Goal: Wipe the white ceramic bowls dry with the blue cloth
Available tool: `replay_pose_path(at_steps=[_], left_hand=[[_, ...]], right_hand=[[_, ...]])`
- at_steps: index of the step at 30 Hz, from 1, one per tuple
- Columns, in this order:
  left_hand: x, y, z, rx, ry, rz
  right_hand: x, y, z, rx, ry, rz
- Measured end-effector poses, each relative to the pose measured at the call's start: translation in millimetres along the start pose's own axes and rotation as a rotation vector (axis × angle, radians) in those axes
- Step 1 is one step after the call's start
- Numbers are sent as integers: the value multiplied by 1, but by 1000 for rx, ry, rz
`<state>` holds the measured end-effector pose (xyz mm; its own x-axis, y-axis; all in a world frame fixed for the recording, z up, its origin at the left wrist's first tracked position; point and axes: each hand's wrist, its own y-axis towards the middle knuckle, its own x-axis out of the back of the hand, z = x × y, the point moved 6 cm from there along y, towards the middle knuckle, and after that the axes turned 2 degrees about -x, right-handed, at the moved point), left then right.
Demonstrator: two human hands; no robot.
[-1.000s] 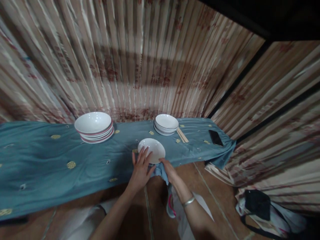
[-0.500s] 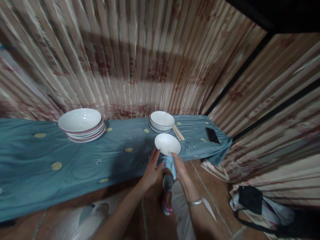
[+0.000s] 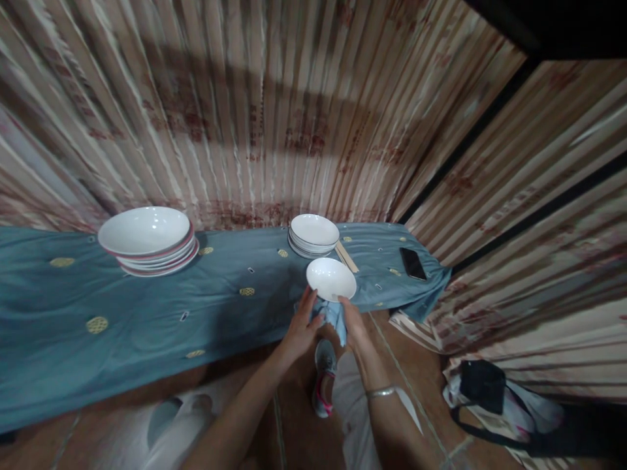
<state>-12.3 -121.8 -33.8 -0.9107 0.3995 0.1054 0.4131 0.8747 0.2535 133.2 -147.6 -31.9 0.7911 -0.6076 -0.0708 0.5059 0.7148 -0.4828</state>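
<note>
Between my two hands is a small white bowl (image 3: 331, 279), tipped a little, at the front edge of the cloth-covered table. My left hand (image 3: 302, 326) grips its near left rim. On the near right rim, my right hand (image 3: 351, 321) has its fingers closed around the bowl. A light blue cloth (image 3: 335, 317) hangs beneath the bowl between the hands; which hand holds it I cannot tell. Just behind stands a stack of similar white bowls (image 3: 314, 235) with dark rims, and a pair of pale wooden sticks (image 3: 346, 256) lies to its right.
A taller stack of large white bowls or plates with red rims (image 3: 147, 235) stands at the left on the blue-green tablecloth (image 3: 220, 313). A black phone (image 3: 413, 264) lies near the right end. Pleated curtains (image 3: 274, 130) hang behind. A dark bag (image 3: 482, 386) sits at the lower right.
The bowl in my hands has shifted slightly right relative to the stack behind it. The view has moved a little, and both hands keep their grip.
</note>
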Motion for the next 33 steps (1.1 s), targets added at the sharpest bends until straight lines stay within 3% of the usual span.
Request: replay_pose_path(at_steps=[8, 17, 20, 25, 33], left_hand=[[-6, 0, 0, 38, -82, 42], [5, 2, -11, 38, -14, 4], [14, 1, -16, 90, 29, -39], [32, -5, -24, 139, 58, -109], [79, -21, -29, 164, 118, -247]], right_hand=[[4, -3, 1, -9, -14, 1], [-28, -23, -12, -55, -123, 362], [-43, -30, -14, -31, -137, 469], [-60, -37, -12, 38, -126, 492], [-111, -55, -17, 56, -171, 624]])
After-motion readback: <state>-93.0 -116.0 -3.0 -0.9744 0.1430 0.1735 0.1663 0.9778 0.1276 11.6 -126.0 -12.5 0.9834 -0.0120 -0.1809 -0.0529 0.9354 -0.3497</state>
